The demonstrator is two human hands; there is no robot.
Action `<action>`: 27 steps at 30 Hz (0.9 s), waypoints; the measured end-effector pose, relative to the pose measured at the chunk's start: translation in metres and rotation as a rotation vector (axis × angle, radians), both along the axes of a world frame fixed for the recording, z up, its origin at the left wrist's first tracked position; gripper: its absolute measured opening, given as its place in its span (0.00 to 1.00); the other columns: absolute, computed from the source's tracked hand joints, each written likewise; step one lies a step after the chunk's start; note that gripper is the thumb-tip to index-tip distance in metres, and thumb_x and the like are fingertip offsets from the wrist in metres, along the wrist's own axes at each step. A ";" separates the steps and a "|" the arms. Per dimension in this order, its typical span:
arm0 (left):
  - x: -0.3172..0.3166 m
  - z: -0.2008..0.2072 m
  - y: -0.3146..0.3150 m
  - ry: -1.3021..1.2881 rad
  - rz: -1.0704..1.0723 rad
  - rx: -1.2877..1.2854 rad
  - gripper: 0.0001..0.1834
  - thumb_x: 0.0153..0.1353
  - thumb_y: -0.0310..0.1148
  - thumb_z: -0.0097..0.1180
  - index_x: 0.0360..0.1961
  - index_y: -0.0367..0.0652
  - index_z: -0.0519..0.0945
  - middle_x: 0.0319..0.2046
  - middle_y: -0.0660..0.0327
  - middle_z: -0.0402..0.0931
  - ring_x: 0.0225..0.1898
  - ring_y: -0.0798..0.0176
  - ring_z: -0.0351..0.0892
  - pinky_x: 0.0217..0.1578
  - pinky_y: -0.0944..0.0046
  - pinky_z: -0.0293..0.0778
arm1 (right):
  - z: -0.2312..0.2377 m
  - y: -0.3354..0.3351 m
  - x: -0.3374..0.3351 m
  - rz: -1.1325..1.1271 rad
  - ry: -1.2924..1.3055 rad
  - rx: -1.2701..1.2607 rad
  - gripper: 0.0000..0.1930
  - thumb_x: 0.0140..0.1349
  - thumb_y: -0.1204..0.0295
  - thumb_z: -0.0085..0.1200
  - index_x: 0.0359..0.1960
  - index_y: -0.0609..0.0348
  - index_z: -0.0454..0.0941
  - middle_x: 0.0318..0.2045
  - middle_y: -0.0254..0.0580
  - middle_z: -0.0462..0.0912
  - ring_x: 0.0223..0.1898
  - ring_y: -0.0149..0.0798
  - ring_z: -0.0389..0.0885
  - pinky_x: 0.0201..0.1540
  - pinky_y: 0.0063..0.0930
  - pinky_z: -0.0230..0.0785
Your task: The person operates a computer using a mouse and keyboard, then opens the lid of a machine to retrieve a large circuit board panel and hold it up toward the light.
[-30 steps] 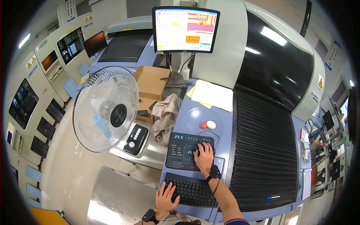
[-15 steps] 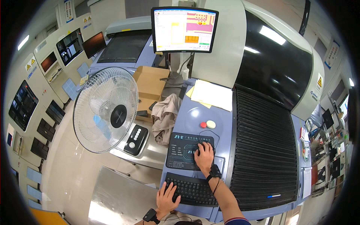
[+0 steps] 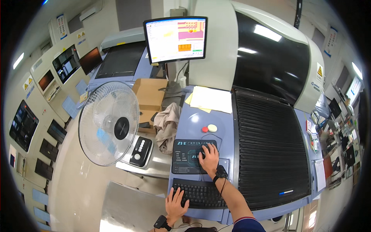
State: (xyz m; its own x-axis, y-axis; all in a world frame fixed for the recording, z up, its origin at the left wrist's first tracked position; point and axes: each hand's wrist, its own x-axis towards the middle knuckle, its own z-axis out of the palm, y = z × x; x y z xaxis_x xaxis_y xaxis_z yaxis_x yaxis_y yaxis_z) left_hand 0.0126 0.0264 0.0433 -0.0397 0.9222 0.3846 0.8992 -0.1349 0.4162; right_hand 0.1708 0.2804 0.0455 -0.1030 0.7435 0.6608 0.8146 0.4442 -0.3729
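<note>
My right hand [image 3: 210, 159] rests over a black mouse [image 3: 202, 154], fingers curved round it and mostly hiding it. Under the mouse lies a dark printed mouse pad [image 3: 183, 165]. My left hand [image 3: 176, 203] lies at the left end of a black keyboard [image 3: 203, 195], its fingers spread over the keys. Both wrists wear black bands with small boxes and thin cables. Beyond the hands, a monitor [image 3: 164, 42] shows a pale window and a pink, yellow and orange graphic.
Red and pale round buttons [image 3: 208, 128] and white paper sheets [image 3: 212, 99] are on the blue machine top. Right of them is a ribbed black cover [image 3: 272, 147] bearing a pen [image 3: 286, 192]. Leftward stand a fan [image 3: 110, 123], crumpled cloth [image 3: 167, 125] and open cardboard box [image 3: 150, 92].
The whole view has shifted and tilted slightly, so the monitor sits lower and more to the left. A yellow shape on the screen looks smaller. Both hands keep their places on mouse and keyboard.
</note>
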 end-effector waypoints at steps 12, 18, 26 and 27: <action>-0.010 -0.005 0.003 -0.086 -0.004 -0.018 0.28 0.60 0.38 0.59 0.60 0.37 0.77 0.67 0.50 0.70 0.72 0.42 0.61 0.65 0.42 0.61 | 0.108 -0.203 0.133 -0.306 0.492 0.014 0.16 0.56 0.89 0.55 0.43 0.61 0.85 0.49 0.47 0.83 0.49 0.46 0.83 0.49 0.34 0.78; -0.004 0.001 0.002 -0.087 -0.007 -0.035 0.27 0.62 0.34 0.57 0.61 0.34 0.75 0.68 0.48 0.68 0.72 0.40 0.61 0.68 0.42 0.58 | 0.032 -0.410 0.254 -0.955 0.598 -0.145 0.13 0.60 0.88 0.50 0.45 0.67 0.82 0.48 0.51 0.81 0.50 0.43 0.82 0.50 0.31 0.78; 0.028 -0.022 -0.013 -0.024 0.192 -0.044 0.31 0.69 0.41 0.52 0.69 0.37 0.68 0.74 0.47 0.58 0.75 0.39 0.53 0.71 0.42 0.49 | -0.064 -0.519 0.374 -1.001 0.617 -0.889 0.15 0.56 0.72 0.62 0.44 0.66 0.86 0.38 0.53 0.89 0.39 0.45 0.89 0.45 0.34 0.80; 0.030 -0.027 -0.017 -0.015 0.210 -0.059 0.31 0.69 0.41 0.52 0.69 0.37 0.68 0.74 0.47 0.58 0.75 0.39 0.53 0.71 0.42 0.49 | -0.077 -0.518 0.396 -0.988 0.607 -0.911 0.15 0.56 0.72 0.62 0.44 0.66 0.86 0.38 0.53 0.89 0.39 0.45 0.89 0.45 0.34 0.80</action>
State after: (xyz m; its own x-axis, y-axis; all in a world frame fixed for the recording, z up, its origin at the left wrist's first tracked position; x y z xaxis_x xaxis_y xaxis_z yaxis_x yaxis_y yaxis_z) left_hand 0.0422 0.0097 0.0168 -0.2391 0.9138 0.3285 0.8986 0.0800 0.4315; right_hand 0.5672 -0.2373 -0.0319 0.7975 0.5191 -0.3074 0.2608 -0.7561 -0.6002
